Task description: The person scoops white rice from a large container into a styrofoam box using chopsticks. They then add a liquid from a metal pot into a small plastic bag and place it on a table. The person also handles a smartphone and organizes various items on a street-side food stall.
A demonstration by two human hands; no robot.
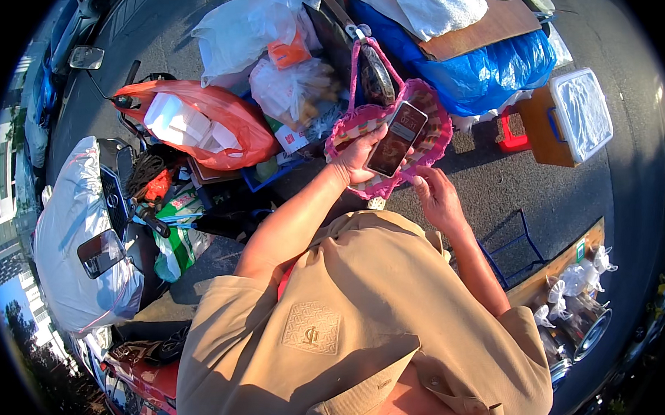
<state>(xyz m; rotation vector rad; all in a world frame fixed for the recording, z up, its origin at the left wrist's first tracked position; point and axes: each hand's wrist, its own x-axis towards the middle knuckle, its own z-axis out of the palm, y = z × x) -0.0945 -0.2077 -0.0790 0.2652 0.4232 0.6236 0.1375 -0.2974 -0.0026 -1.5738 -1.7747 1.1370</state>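
My left hand (358,157) is shut on a smartphone (398,139), whose lit screen faces up and bears writing. The phone is over a pink woven basket (438,114) with a checked inside. By its pink handle (354,73) the basket hangs from a metal fitting above it. At the basket's lower right rim is my right hand (439,198), its fingers bent and the thumb close to the forefinger. The fingertips are near the pink rim; whether they grip it I cannot tell.
To the left, an orange plastic bag (245,122) holds white boxes beside a motorbike mirror (102,253). A blue plastic-wrapped load (488,78) carries a brown board (483,28). Farther right are a lidded box (582,116), a red stool (512,133) and a blue metal frame (526,238).
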